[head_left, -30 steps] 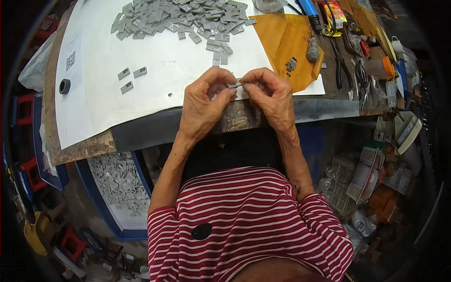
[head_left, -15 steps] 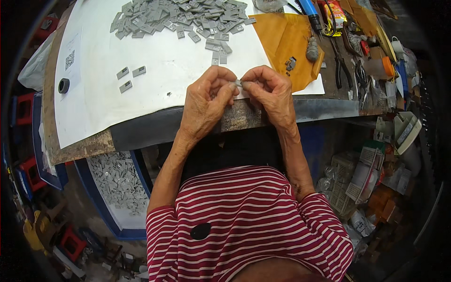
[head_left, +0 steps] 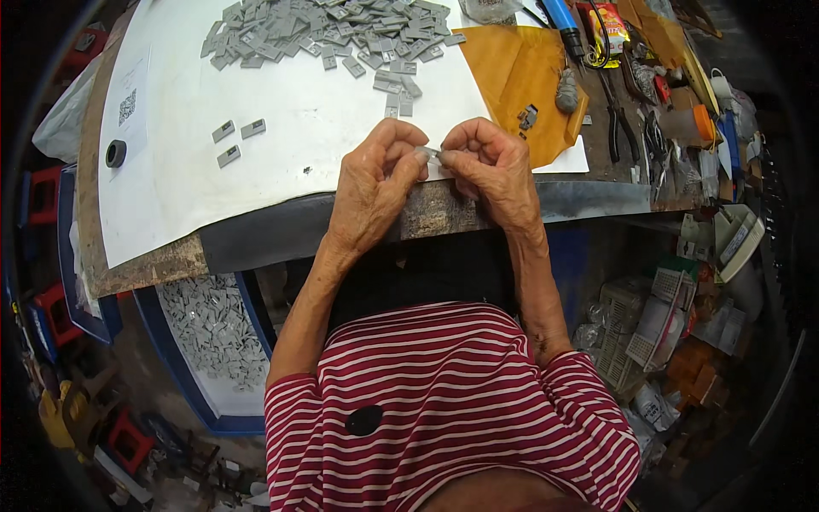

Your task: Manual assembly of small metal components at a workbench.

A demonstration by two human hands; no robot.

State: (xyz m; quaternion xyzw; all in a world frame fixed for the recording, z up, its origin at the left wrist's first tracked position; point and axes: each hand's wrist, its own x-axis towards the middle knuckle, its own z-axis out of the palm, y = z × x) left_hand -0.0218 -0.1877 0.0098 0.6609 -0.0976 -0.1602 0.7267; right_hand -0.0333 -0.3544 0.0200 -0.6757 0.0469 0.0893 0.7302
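1. Holds a small grey piece (head_left: 432, 154) up between both hands, above the near edge of the white sheet (head_left: 188, 188) on the bench.
2. With the left hand (head_left: 375, 183), pinches the piece's left end, thumb and forefinger closed, other fingers curled.
3. With the right hand (head_left: 497, 175), closes thumb and forefinger at the right end; cannot tell, behind the fingertips, of any smaller part there.
4. Appears, in judgement, to be at a two-handed step on one piece; calls next for light, even fingertip pressure and good alignment.
5. Just beyond the hands, includes a large heap of grey pieces (head_left: 333, 30); to the left, three separate grey pieces (head_left: 252, 129).
6. To the right, shows brown paper (head_left: 495, 77) bearing small dark parts (head_left: 529, 118).
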